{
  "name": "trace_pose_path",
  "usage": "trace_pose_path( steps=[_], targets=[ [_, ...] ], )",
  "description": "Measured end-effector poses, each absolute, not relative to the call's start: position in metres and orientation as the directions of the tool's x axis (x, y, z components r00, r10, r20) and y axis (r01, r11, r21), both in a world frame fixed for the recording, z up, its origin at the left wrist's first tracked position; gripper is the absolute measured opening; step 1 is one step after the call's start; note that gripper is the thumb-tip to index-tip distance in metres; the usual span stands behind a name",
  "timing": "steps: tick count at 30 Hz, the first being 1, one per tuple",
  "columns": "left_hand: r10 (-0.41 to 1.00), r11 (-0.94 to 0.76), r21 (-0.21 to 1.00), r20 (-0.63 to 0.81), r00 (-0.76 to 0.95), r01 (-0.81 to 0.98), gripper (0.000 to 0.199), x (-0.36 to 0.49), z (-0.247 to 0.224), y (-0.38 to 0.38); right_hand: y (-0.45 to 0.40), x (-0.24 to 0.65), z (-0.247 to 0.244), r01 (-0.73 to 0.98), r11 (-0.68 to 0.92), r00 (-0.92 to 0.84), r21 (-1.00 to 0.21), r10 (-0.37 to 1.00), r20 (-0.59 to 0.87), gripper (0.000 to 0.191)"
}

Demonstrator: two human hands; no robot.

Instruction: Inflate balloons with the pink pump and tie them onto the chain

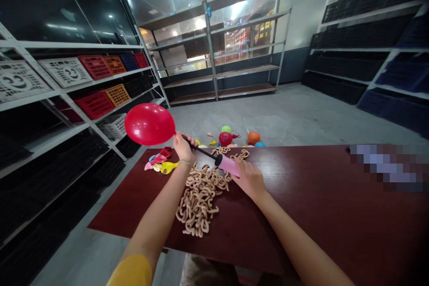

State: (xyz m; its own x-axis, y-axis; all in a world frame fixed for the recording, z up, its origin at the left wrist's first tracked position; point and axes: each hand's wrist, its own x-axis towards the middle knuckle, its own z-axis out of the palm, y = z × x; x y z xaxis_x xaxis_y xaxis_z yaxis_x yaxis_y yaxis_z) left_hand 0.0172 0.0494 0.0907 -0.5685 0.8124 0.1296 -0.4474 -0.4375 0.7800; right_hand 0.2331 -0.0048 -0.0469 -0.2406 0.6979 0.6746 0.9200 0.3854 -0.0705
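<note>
A red balloon [149, 124], round and inflated, stands out to the left of my left hand [184, 147]. The fingers of that hand are closed around the balloon's neck and the black end of a balloon pump. My right hand [250, 178] is wrapped round the pump's pink barrel [228, 165], with the black rod [205, 153] drawn out between the two hands. Below the pump, a heap of beige, curled, worm-like pieces [200, 196] lies on the table. Several flat balloons [161, 161], yellow, pink, red and blue, lie near the table's left edge.
Beyond the far edge of the dark red table [301, 214], inflated balloons [254, 137] rest on the floor. A blurred-out object [382, 165] lies at the right. Shelves with crates [97, 105] stand left, and a metal rack [214, 71] at the back.
</note>
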Motion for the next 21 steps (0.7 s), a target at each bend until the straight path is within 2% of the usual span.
trace_pose_path(
  steps=[4,9,15,21],
  targets=[
    [0.785,-0.478,0.765,0.151,-0.601,-0.431,0.022,0.012,0.1,0.059,-0.003,0.233,-0.047,0.933,0.348,-0.197,-0.097,0.715,0.67,0.04],
    [0.764,-0.488,0.762,0.136,-0.631,-0.426,0.028,0.053,0.078,0.063,-0.003,0.234,-0.046,0.95,0.275,-0.113,-0.149,0.746,0.657,0.042],
    [0.826,-0.422,0.791,0.134,-0.548,-0.443,0.032,0.125,0.048,0.046,-0.002,0.239,-0.046,0.94,0.258,-0.048,-0.223,0.749,0.661,0.042],
    [0.851,-0.435,0.807,0.224,-0.474,-0.4,0.032,0.126,0.053,0.033,-0.004,0.242,-0.049,0.909,0.314,-0.037,-0.273,0.715,0.698,0.043]
  ],
)
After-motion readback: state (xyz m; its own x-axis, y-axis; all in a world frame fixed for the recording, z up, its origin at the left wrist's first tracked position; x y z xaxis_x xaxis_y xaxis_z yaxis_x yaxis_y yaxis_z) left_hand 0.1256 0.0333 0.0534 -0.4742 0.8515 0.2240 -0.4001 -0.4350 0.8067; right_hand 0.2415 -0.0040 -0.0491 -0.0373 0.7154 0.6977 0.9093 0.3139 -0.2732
